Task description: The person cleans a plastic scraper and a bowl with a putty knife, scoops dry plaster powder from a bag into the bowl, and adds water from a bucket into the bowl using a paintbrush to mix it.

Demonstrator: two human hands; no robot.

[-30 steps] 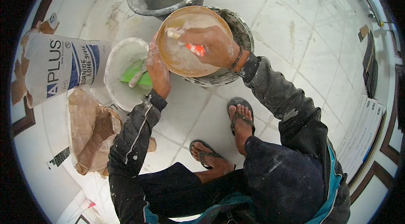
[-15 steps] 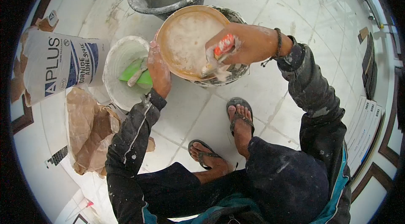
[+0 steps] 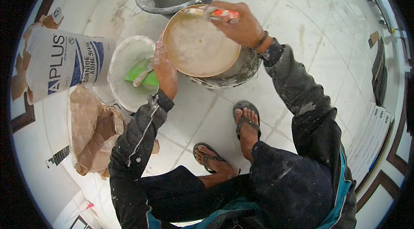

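Observation:
My left hand (image 3: pixel 165 71) is closed on the left rim of a round, tan-rimmed sieve (image 3: pixel 202 52), which has whitish material across its face. The sieve lies over a smeared dark bucket (image 3: pixel 239 68) and hides most of its inside. At the far side of the sieve, my right hand (image 3: pixel 236 23) is wrapped round the red handle of a brush (image 3: pixel 224 14). Its pale end points left along the far rim. Close to my left hand stands a white bucket (image 3: pixel 115 78) holding a green-bladed scraper (image 3: pixel 140 73).
A large black tub (image 3: pixel 144 2) with grey liquid stands beyond the sieve. On the left are a cornice adhesive bag (image 3: pixel 64 63) and a crumpled brown paper bag (image 3: pixel 92 134). Long boxes (image 3: pixel 366 136) lie along the right wall. My feet (image 3: pixel 246 138) are on the tiles.
My right hand has moved the brush from the near right of the sieve to its far rim and turned it sideways. The sieve has shifted slightly relative to the bucket; my left hand stays on its rim.

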